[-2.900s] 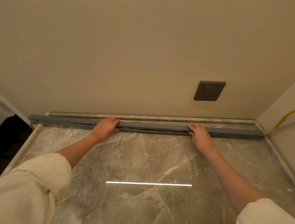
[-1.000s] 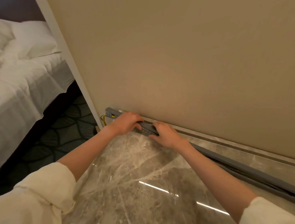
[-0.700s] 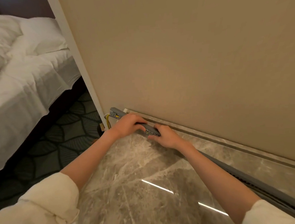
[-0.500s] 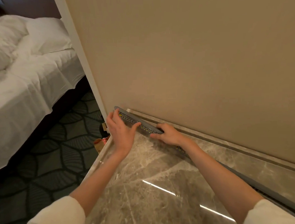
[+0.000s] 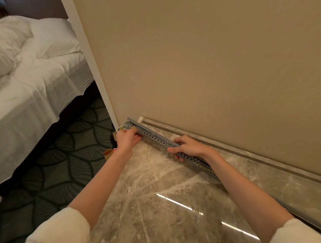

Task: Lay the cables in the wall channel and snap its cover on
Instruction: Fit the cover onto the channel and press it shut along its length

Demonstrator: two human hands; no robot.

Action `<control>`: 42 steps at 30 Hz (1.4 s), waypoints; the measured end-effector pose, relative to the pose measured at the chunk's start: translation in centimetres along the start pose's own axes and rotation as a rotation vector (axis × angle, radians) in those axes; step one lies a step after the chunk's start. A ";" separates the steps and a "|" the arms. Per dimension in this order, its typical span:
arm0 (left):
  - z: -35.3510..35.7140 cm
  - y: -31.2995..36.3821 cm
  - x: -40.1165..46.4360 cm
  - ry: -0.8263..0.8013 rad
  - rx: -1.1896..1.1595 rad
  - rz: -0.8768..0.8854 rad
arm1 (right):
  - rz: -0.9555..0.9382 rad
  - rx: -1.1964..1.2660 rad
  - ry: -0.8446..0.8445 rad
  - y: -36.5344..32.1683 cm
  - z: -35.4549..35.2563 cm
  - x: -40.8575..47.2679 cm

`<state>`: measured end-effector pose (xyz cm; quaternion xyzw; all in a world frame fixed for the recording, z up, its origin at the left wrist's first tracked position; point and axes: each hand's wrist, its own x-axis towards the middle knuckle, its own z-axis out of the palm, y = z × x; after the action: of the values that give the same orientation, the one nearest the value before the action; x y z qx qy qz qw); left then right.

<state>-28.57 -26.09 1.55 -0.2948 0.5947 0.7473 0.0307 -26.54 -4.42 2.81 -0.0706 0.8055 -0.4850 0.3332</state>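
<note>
A long grey slotted cable channel point(image 5: 153, 137) lies on the marble surface along the foot of the beige wall. Its grey cover sits on top, and yellow cable shows through the side slots and at the left end point(image 5: 123, 128). My left hand point(image 5: 128, 139) grips the channel's left end, fingers curled on its front side. My right hand point(image 5: 187, 146) holds the channel further right, fingers over the top and thumb along the front. My right forearm hides the channel's right stretch.
The marble surface point(image 5: 159, 204) ends at a left edge, with dark leaf-patterned carpet point(image 5: 66, 162) below. A bed with white linen point(image 5: 25, 81) stands at the left. A small brown item point(image 5: 108, 153) lies by the surface's edge. A white wall corner trim point(image 5: 91, 69) rises beside the channel's end.
Both hands have shifted from the channel's middle to its left end as my view turned left. In the last half second my left hand went from open to gripping the end.
</note>
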 end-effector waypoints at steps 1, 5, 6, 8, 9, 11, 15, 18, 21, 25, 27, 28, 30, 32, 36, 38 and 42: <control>0.1 -0.1 -0.1 -0.042 -0.030 -0.012 | -0.001 -0.005 -0.010 0.1 -0.1 -0.1; 0.3 -1.1 -0.2 -0.120 -0.026 0.014 | 0.031 -0.112 -0.027 0.3 -0.1 0.0; 0.3 -1.3 -0.1 -0.115 -0.034 0.020 | 0.041 -0.170 -0.025 0.4 -0.1 0.0; 0.2 -1.5 -0.1 -0.114 -0.066 0.012 | 0.041 -0.268 -0.034 0.4 0.3 0.3; 0.1 -1.5 -0.2 -0.116 -0.077 0.008 | 0.043 -0.322 -0.036 0.3 0.5 0.4; 0.2 -1.6 -0.2 -0.114 -0.084 0.011 | 0.048 -0.472 -0.006 0.1 1.1 0.9; 0.5 -1.5 -0.1 -0.091 -0.071 0.030 | 0.011 -0.636 0.108 -0.8 2.8 2.2; 0.7 -1.5 0.0 -0.076 -0.024 0.040 | -0.021 -0.652 0.209 -1.6 4.0 3.0; 0.9 -1.6 0.0 -0.092 -0.016 0.050 | -0.025 -0.652 0.302 -2.0 4.9 3.5; 0.9 -1.6 0.0 -0.091 -0.005 0.043 | -0.033 -0.670 0.349 -1.7 5.5 3.6; 0.9 -1.6 -0.1 -0.089 0.006 0.040 | -0.043 -0.687 0.358 -1.6 5.4 3.6; 0.9 -1.6 -0.1 -0.089 0.009 0.041 | -0.052 -0.700 0.358 -1.5 5.3 3.6; 0.8 -1.7 -0.2 -0.085 0.016 0.044 | -0.073 -0.730 0.354 -1.4 5.3 3.5; 0.7 -1.8 -0.2 -0.073 0.017 0.046 | -0.095 -0.755 0.341 -1.4 5.2 3.5; 0.7 -2.0 -0.3 -0.044 0.016 0.040 | -0.125 -0.766 0.312 -1.3 4.9 3.5; 0.6 -2.0 -0.4 -0.049 0.013 0.039 | -0.135 -0.778 0.313 -1.5 4.8 3.4; 0.0 -1.4 -0.4 -0.051 -0.011 -0.014 | -0.161 -0.887 0.368 -1.9 5.1 3.1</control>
<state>-27.73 -25.55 0.52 -0.2802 0.5874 0.7576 0.0493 -26.19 -10.47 1.35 -0.1809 0.9720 -0.1237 0.0843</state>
